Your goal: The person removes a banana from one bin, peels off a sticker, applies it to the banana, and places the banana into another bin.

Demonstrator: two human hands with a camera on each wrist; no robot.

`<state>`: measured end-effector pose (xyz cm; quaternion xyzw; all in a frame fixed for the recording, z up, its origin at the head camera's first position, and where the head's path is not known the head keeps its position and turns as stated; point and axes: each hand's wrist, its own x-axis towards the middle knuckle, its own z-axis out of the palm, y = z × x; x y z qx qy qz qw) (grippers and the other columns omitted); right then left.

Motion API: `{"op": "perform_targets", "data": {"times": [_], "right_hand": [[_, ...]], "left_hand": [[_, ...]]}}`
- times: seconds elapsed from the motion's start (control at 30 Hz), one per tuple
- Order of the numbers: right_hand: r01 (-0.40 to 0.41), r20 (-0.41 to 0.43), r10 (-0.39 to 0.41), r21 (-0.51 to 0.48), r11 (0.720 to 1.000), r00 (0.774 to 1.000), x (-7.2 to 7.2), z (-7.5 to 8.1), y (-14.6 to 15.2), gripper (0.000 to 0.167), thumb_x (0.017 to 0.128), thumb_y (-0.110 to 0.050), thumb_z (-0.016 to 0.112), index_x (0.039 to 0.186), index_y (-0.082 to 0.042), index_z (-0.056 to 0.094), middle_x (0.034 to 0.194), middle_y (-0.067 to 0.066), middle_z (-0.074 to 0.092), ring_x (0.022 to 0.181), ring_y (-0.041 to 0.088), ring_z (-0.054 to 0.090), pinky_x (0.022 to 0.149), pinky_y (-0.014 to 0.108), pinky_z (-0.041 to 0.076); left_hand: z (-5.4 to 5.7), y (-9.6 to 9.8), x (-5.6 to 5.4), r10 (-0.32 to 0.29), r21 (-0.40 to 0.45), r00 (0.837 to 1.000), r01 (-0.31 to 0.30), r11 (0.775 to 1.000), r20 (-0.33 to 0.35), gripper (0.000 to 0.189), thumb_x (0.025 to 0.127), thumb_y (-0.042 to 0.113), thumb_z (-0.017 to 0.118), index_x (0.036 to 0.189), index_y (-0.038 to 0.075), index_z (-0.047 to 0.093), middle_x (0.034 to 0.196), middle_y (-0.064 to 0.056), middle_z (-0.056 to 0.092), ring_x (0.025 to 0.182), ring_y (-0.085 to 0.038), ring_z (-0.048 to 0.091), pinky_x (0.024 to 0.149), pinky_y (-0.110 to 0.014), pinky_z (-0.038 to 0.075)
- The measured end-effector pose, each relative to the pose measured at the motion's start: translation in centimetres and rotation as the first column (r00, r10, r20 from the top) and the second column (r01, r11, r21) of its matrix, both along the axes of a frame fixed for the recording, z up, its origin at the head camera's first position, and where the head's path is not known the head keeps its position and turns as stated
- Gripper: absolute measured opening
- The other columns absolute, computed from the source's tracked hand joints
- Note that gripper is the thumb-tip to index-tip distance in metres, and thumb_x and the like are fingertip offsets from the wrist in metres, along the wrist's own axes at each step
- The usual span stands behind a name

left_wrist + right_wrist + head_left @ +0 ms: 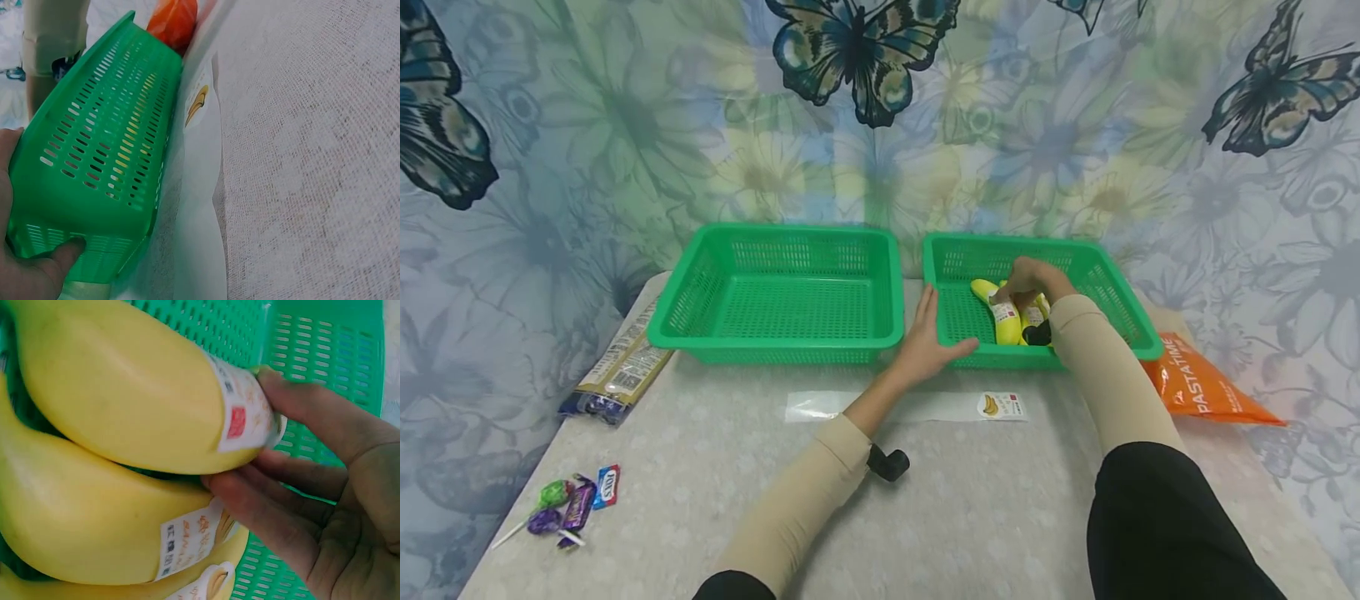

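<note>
Yellow bananas [1004,323] with white paper labels lie in the smaller green basket [1120,292] on the right. My right hand [1036,279] reaches down into this basket. In the right wrist view, its thumb and fingers pinch the labelled end of the uppermost banana [125,381]; two more bananas [94,512] lie beside it. My left hand [928,346] is at the basket's near left corner, fingers straight and thumb spread. Close up in the left wrist view, the left thumb [65,253] lies against the basket's end wall.
A larger green basket [805,308] stands to the left. In front lies a clear plastic wrapper [910,407] with a banana label. An orange pasta bag [1210,387] is at right, a gold-and-blue packet [625,367] at left, and several wrapped candies [578,502] front left.
</note>
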<state>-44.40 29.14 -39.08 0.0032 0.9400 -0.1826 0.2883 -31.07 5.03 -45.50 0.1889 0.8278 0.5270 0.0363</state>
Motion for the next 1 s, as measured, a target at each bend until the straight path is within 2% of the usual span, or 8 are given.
{"op": "perform_targets", "data": {"times": [0.1, 0.33, 0.53, 0.67, 0.73, 0.83, 0.9, 1.0], "right_hand": [[0.027, -0.01, -0.027, 0.014, 1.0, 1.0, 0.2, 0.2, -0.4, 0.04, 0.088, -0.027, 0.072, 0.11, 0.006, 0.064, 0.097, 0.017, 0.074, 0.082, 0.022, 0.073, 0.083, 0.042, 0.059], [0.026, -0.1, -0.009, 0.17, 0.985, 0.995, 0.9, 1.2, -1.2, 0.024, 0.086, -0.019, 0.074, 0.096, 0.0, 0.061, 0.089, 0.015, 0.067, 0.076, 0.023, 0.066, 0.075, 0.038, 0.056], [0.073, -0.093, -0.058, 0.162, 0.984, 0.994, 1.2, 1.7, -1.1, 0.045, 0.086, -0.015, 0.073, 0.121, 0.007, 0.054, 0.119, 0.027, 0.058, 0.096, 0.031, 0.069, 0.086, 0.042, 0.058], [0.049, -0.069, -0.039, 0.154, 0.987, 0.997, 1.7, 2.3, -0.6, 0.064, 0.087, -0.02, 0.073, 0.136, 0.008, 0.041, 0.123, 0.028, 0.055, 0.101, 0.034, 0.067, 0.088, 0.042, 0.058], [0.036, -0.079, -0.023, 0.163, 0.986, 0.997, 2.0, 3.0, -0.3, 0.057, 0.087, -0.024, 0.074, 0.128, 0.006, 0.048, 0.108, 0.023, 0.061, 0.092, 0.031, 0.069, 0.084, 0.041, 0.059], [-0.009, -0.097, 0.028, 0.192, 0.981, 0.995, 2.3, 4.5, -0.1, 0.031, 0.087, -0.028, 0.073, 0.092, -0.001, 0.058, 0.071, 0.009, 0.058, 0.065, 0.022, 0.063, 0.071, 0.037, 0.057], [-0.033, -0.103, 0.056, 0.214, 0.976, 0.993, 2.5, 5.5, -0.3, 0.033, 0.087, -0.03, 0.073, 0.071, -0.01, 0.052, 0.056, -0.001, 0.047, 0.054, 0.014, 0.053, 0.065, 0.033, 0.053], [-0.088, -0.109, 0.115, 0.223, 0.971, 0.987, 3.4, 6.8, -1.1, 0.043, 0.087, -0.033, 0.072, 0.058, -0.017, 0.046, 0.048, -0.005, 0.04, 0.048, 0.01, 0.044, 0.06, 0.03, 0.048]], "left_hand": [[0.2, -0.1, -0.1, -0.016, 0.0, 1.0, 0.016, 1.0, 0.0, 0.11, 0.085, 0.049, 0.07, 0.158, 0.02, -0.007, 0.165, 0.006, -0.013, 0.152, -0.032, 0.01, 0.116, -0.06, 0.027], [0.6, 0.2, -0.1, -0.024, -0.01, 1.0, 0.024, 1.0, -0.013, 0.11, 0.084, 0.05, 0.071, 0.158, 0.018, -0.005, 0.165, 0.005, -0.013, 0.151, -0.033, 0.012, 0.116, -0.059, 0.028], [0.7, 0.6, -0.1, -0.026, -0.004, 1.0, 0.026, 1.0, -0.013, 0.109, 0.085, 0.047, 0.071, 0.158, 0.021, -0.006, 0.165, 0.004, -0.012, 0.152, -0.033, 0.011, 0.116, -0.06, 0.028], [0.5, 0.8, 0.0, -0.032, -0.007, 0.999, 0.032, 0.999, -0.01, 0.11, 0.084, 0.049, 0.071, 0.158, 0.02, -0.005, 0.166, 0.003, -0.013, 0.152, -0.033, 0.011, 0.116, -0.06, 0.027], [0.4, 0.9, 0.0, -0.033, -0.001, 0.999, 0.033, 0.999, -0.014, 0.11, 0.084, 0.05, 0.071, 0.158, 0.019, -0.004, 0.166, 0.003, -0.012, 0.152, -0.033, 0.01, 0.117, -0.059, 0.026], [0.2, 0.9, -0.3, -0.018, 0.017, 0.999, 0.018, 1.0, -0.031, 0.109, 0.083, 0.051, 0.072, 0.158, 0.017, 0.0, 0.166, 0.002, -0.008, 0.152, -0.032, 0.011, 0.117, -0.058, 0.025], [0.1, 0.8, -0.4, 0.001, 0.029, 0.999, 0.0, 1.0, -0.042, 0.108, 0.083, 0.05, 0.072, 0.159, 0.016, 0.003, 0.166, 0.002, -0.006, 0.152, -0.03, 0.011, 0.118, -0.056, 0.025], [0.1, 0.5, -0.6, 0.026, 0.033, 0.998, -0.025, 0.999, -0.049, 0.105, 0.084, 0.049, 0.071, 0.158, 0.015, 0.005, 0.166, 0.001, -0.005, 0.153, -0.029, 0.01, 0.118, -0.055, 0.025]]}}
